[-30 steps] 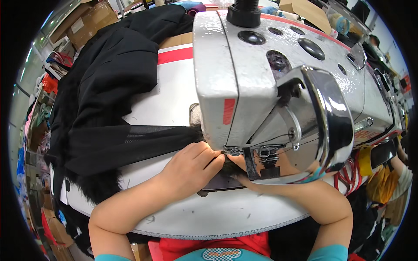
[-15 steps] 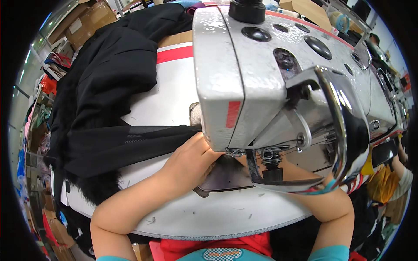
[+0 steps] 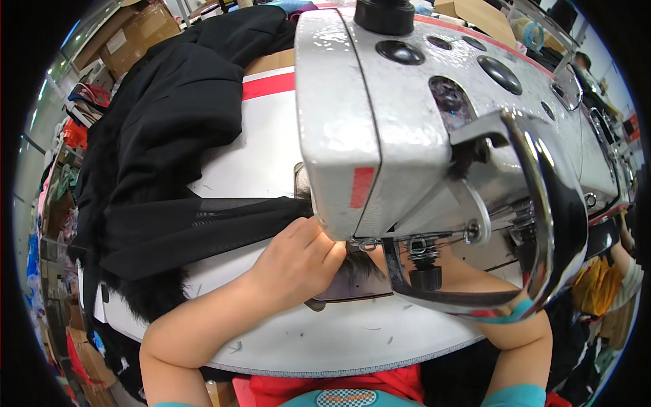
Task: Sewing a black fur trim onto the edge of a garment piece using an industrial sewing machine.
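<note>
A black garment [image 3: 180, 95] with sheer fabric [image 3: 196, 227] and a fluffy fur edge [image 3: 152, 292] lies on the left of the white sewing table. Its sheer part narrows toward the needle area of a white sewing machine [image 3: 339, 129]. My left hand [image 3: 298, 261] is closed, fingers bent and pressed together on the cloth just left of the machine head's lower corner. Dark fur [image 3: 359, 264] pokes out beside these fingers over the metal plate. Behind the machine's fittings, my right hand [image 3: 378, 259] is mostly hidden, its fingers out of sight; the forearm shows through the chrome guard.
A curved chrome guard [image 3: 542, 203] and a black threaded knob [image 3: 425, 271] jut out from the machine on the right. Bits of fluff lie on the white tabletop [image 3: 271, 346]. Cardboard boxes [image 3: 146, 34] stand at the back left. Another person's arm [image 3: 622, 261] shows far right.
My left hand has shifted slightly toward me, and its fingers are more visible. More dark fur shows near the machine's lower corner. The view has moved a little.
</note>
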